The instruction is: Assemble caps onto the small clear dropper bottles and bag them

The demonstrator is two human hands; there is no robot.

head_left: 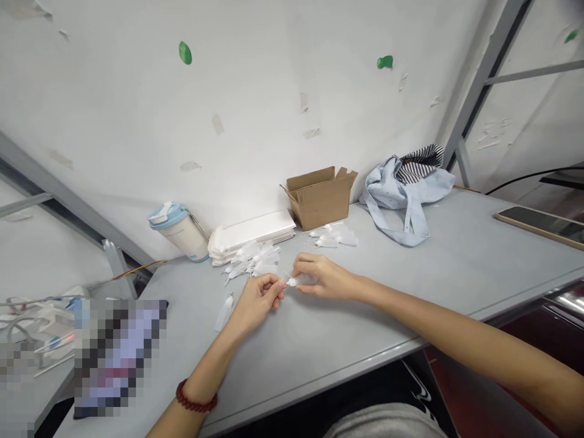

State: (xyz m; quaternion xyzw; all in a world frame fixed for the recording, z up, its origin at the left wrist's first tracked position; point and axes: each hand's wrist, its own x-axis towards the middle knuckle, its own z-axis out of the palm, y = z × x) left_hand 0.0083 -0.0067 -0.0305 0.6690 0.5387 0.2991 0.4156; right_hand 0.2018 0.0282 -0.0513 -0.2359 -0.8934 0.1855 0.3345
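Note:
Above the grey table, my right hand [332, 278] grips a small translucent white squeeze bottle [305, 280], lying sideways with its nozzle toward the left. The fingers of my left hand [259, 299] are pinched together at the tip of that nozzle; whatever small part lies between them is mostly hidden. Just beyond my left hand lies a heap of similar squeeze bottles [255, 258]. One single bottle [224, 312] rests on the table left of my left wrist. Another small group of bottles [335, 236] lies farther back, in front of the cardboard box.
An open cardboard box [323, 204] stands against the wall. Left of it are a stack of white flat packs [255, 234] and a blue-lidded cup [182, 234]. A light blue cloth bag [406, 194] and a phone [542, 224] lie to the right. A blurred purple item [121, 359] lies left.

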